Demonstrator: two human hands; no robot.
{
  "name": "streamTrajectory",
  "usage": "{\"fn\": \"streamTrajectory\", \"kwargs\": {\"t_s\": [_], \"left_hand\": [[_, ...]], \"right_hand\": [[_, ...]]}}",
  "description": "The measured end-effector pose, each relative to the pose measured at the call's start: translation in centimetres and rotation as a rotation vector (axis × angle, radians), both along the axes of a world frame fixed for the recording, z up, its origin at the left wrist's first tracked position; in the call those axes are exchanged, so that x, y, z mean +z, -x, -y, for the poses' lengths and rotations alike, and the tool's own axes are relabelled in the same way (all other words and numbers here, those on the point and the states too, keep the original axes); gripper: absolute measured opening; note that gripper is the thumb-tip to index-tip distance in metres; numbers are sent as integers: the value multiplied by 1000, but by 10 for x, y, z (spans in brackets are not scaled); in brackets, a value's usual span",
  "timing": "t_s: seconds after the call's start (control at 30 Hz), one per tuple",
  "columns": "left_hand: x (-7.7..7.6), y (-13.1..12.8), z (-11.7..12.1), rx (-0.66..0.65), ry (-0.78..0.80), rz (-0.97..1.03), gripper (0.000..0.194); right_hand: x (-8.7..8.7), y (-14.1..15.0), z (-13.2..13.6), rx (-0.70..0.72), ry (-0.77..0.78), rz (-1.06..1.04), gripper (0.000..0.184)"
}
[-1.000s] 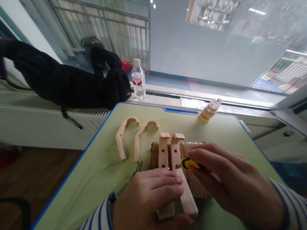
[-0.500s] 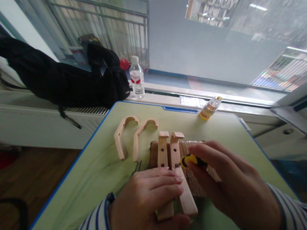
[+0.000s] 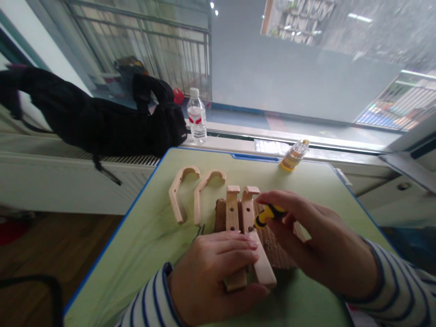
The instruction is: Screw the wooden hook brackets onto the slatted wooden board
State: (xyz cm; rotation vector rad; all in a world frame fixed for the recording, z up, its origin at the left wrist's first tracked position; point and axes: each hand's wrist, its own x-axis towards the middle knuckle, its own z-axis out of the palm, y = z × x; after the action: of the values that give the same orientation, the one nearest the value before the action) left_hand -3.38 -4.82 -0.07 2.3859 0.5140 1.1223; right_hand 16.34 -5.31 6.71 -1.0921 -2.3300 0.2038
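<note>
My left hand (image 3: 218, 268) lies across two curved wooden hooks, the left hook (image 3: 232, 213) and the right hook (image 3: 260, 263). It presses them onto a brown ridged wooden board (image 3: 277, 247), with the thumb near their lower ends. Between the fingers and thumb of my right hand (image 3: 316, 240) is a yellow-and-black screwdriver (image 3: 267, 215). Its tip meets the right hook at a dark screw hole, though the exact contact is too small to tell. Both hooks have dark holes along their faces. Two more wooden hooks, one outer (image 3: 177, 200) and one inner (image 3: 198, 200), lie on the table to the left.
The green table (image 3: 136, 254) has a blue edge. Thin dark metal pieces (image 3: 200, 230) lie beside my left hand. A clear bottle with a yellow cap and base (image 3: 294, 156) stands at the far edge. On the sill are a water bottle (image 3: 196, 118) and a black bag (image 3: 129, 127).
The view has shifted slightly. My right hand and the screwdriver have turned a little at the right hook, the fingers now higher on the handle. My left hand stays on the hooks.
</note>
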Motion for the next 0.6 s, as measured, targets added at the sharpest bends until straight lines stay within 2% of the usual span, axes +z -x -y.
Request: {"fn": "streamTrajectory", "kwargs": {"t_s": [0.2, 0.6], "left_hand": [[-1, 0, 0, -6, 11, -4, 34], [-4, 0, 1, 9, 16, 9, 34]], "right_hand": [[-1, -1, -3, 74, -48, 44, 32], [-8, 3, -2, 3, -161, -4, 26]]}}
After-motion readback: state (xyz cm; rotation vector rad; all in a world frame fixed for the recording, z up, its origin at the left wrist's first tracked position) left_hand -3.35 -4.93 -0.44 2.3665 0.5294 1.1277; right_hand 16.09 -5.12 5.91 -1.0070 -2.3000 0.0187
